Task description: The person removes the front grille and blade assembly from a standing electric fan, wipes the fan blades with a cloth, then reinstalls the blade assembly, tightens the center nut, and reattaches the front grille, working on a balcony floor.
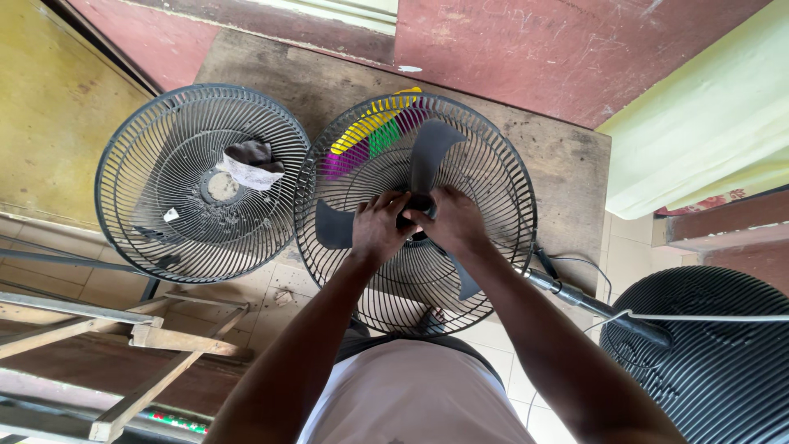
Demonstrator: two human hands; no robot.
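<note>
Head view: both hands meet at the middle of a fan (415, 215) that lies face up on the floor, its rear wire guard (501, 177) forming a round black cage around the blades. The left hand (380, 226) comes in from the lower left, and its fingers (393, 201) are curled over the dark hub cap (417, 205) at the centre of the blades. The right hand (454, 220) comes in from the lower right, with its fingers clenched on the same hub from the other side, so the 2 hands touch each other over it. A dark grey blade (429, 152) points up and away from the hub, a second (333, 226) sticks out to the left just beside the left hand, and a third (467, 284) shows partly below the right forearm.

Under the guard's far edge lies a brush (374, 131) with yellow, green and purple bristles. To the left, touching the fan's guard, lies the loose front guard (201, 182), dusty, with a crumpled cloth (251, 164) resting on it near its centre. The fan's pole (575, 298) runs off to the right toward a round ribbed base (711, 353). A wooden frame (140, 337) lies at the lower left on the tiled floor (283, 300).
</note>
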